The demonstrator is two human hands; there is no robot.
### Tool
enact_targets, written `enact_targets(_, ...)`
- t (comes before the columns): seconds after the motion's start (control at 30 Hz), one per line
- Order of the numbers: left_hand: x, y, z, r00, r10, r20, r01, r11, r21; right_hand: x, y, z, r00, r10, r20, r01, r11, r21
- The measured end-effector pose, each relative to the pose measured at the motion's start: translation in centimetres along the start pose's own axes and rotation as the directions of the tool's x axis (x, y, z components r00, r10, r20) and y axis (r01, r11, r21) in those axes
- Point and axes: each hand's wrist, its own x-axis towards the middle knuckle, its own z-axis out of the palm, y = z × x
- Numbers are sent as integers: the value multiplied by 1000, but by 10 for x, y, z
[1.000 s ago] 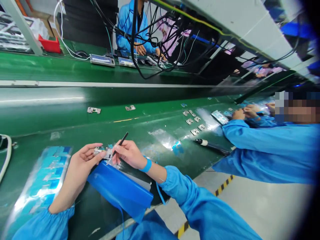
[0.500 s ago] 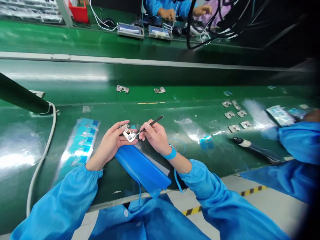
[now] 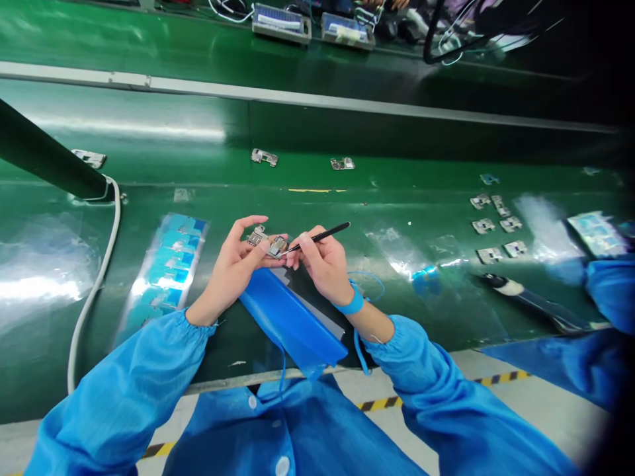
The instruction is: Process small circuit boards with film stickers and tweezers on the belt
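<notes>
My left hand [image 3: 233,268] pinches a small silvery metal part [image 3: 268,242] between thumb and fingers, raised just above the green bench. My right hand [image 3: 322,264], with a blue wrist strap [image 3: 351,305], grips black tweezers [image 3: 317,237] like a pen; their tip touches the part. Below both hands lies a blue flat pad [image 3: 290,318] on the bench's near edge. A long sheet of blue and silver stickers [image 3: 166,268] lies to the left of my left hand.
Two loose metal parts [image 3: 264,157] [image 3: 342,163] lie on the green conveyor [image 3: 149,139] beyond. Several more parts [image 3: 493,225] sit at the right near a co-worker's blue sleeve [image 3: 608,291] and a black-and-white tool [image 3: 526,297]. A white cable [image 3: 96,271] curves at left.
The view has swung down and left, bringing the hands to centre. The hands stay together, the part turned a little in my left fingers, tweezers still on it.
</notes>
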Motion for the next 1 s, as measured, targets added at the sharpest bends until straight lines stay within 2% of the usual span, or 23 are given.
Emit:
enact_targets(0.1, -1, 1, 1, 1000, 4, 17, -4, 1000, 14, -1, -4, 0, 1000, -23, -12, 23, 998, -59)
enact_targets(0.37, -1, -1, -2, 997, 33, 71, -34, 999, 18, -4, -4, -4, 999, -40, 17, 41, 998, -52)
enact_targets(0.67, -1, 1, 2, 998, 25, 51, -24, 1000, -16, -6, -5, -1, 998, -64, -23, 60, 989, -135)
enact_targets(0.83, -2, 3, 3, 998, 39, 49, -38, 999, -18, -5, -6, 0, 997, -76, -29, 73, 992, -99)
enact_targets(1.0, -2, 2, 2, 999, 32, 37, -31, 999, -17, -5, -6, -1, 998, -64, -28, 59, 989, -134)
